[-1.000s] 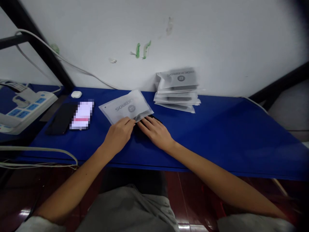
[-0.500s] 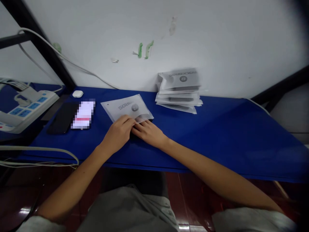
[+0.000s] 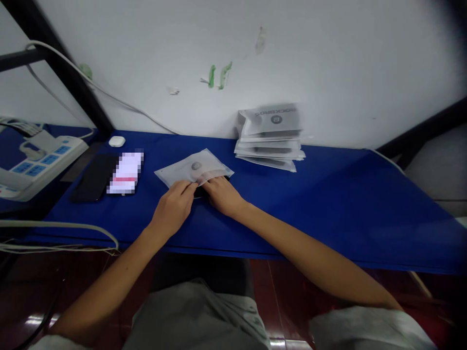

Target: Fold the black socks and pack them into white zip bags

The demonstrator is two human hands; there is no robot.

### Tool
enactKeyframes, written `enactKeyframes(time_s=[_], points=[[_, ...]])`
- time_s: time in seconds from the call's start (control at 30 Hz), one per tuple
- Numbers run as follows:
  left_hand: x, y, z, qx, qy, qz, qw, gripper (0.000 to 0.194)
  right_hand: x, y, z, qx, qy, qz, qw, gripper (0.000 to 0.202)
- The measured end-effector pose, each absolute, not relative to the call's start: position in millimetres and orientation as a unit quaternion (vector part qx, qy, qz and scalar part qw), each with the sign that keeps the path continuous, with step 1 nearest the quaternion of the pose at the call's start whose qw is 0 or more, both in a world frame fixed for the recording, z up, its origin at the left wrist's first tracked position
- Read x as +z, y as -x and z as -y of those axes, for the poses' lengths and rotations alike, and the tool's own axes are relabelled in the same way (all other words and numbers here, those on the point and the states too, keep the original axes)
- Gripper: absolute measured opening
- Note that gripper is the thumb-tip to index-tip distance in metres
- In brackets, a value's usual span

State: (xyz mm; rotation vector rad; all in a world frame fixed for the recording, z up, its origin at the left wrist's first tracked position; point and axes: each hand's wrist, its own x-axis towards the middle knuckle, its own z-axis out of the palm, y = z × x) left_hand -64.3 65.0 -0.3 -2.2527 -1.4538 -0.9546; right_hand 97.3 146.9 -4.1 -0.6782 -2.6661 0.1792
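Observation:
A frosted plastic bag (image 3: 178, 170) with a round dark logo lies on the blue table in front of me. My left hand (image 3: 175, 204) pinches the near edge of the bag's mouth between thumb and fingers. My right hand (image 3: 222, 194) reaches into the mouth from the right, its fingertips showing faintly through the plastic. Something black (image 3: 202, 191) shows between the two hands at the opening; its kind is mostly hidden. Whether the right fingers grip it cannot be seen.
A stack of similar frosted bags (image 3: 270, 146) leans against the wall at the back. To the left lie a black phone (image 3: 93, 180), a phone with a lit screen (image 3: 126, 172), a white earbud case (image 3: 116, 141) and a power strip (image 3: 47, 160) with cables.
My right hand has gone deeper into the bag, and the bag's top has bulged and tilted. My left hand has shifted slightly left and toward me.

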Motion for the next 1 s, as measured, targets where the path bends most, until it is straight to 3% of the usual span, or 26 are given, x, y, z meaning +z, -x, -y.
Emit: enactKeyframes(time_s=[0.2, 0.3, 0.43, 0.63, 0.77, 1.0], points=[[11.5, 62.9, -67.0, -0.341, 0.807, 0.454, 0.162, 0.027, -15.6, -85.5, -159.4, 0.149, 0.203, 0.942, 0.223, 0.039], [12.1, 59.1, -63.5, -0.327, 0.829, 0.423, 0.163, 0.029, -21.1, -77.4, -168.2, 0.114, 0.196, 0.947, 0.227, 0.029], [9.1, 57.0, -53.8, -0.315, 0.837, 0.418, 0.158, 0.032, -19.1, -69.6, -176.7, 0.001, 0.187, 0.962, 0.200, 0.039], [1.5, 75.1, -45.5, -0.319, 0.769, 0.524, 0.183, 0.024, -6.0, -88.7, -173.7, -0.088, 0.215, 0.958, 0.171, 0.042], [-4.0, 78.9, -48.0, -0.278, 0.751, 0.570, 0.185, 0.022, -3.9, -95.5, -166.9, -0.118, 0.187, 0.963, 0.155, 0.041], [-5.6, 73.5, -51.1, -0.284, 0.781, 0.522, 0.192, 0.030, -5.3, -69.6, -166.4, -0.106, 0.227, 0.959, 0.133, 0.043]])
